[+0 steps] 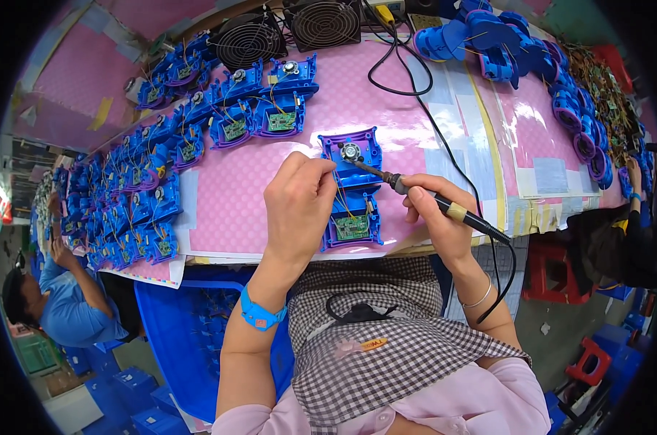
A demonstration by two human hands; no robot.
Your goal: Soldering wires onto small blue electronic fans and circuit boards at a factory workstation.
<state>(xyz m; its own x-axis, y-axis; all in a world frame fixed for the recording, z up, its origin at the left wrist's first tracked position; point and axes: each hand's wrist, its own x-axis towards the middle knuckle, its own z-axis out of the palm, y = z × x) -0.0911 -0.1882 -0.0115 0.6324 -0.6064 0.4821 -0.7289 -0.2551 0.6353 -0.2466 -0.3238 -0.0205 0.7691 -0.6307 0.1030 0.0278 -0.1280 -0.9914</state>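
Have an opened blue plastic casing [347, 175] on the pink dotted tabletop [230, 206], just off the middle of the view toward 1 o'clock. See in it two squarish, shallow trays set end to end, glossy blue, with raised corner posts and a purple edge along the 12 o'clock rim. Find a round silver speaker [351, 151] in the far tray and a green circuit board [352, 228] in the near one, with thin yellowish wires above the board. Read the casing's long axis as running from 12 to 6 o'clock, with the speaker end pointing away from the body, the board end toward it, and the open sides up.

Grip a soldering iron [455, 211] in the right hand [444, 221], with fingers closed around the dark handle near a yellow band. Aim its tip toward 10 o'clock, at the speaker's lower edge, with the butt toward 4; cannot tell about contact there. Hold the left hand [299, 196] at the casing's 9 o'clock side, with thumb and forefinger drawn narrow; cannot tell about anything pinched between. Notice similar casings [169, 196] in rows from 9 to 11 o'clock, and blue curved parts [444, 40] from 1 to 3
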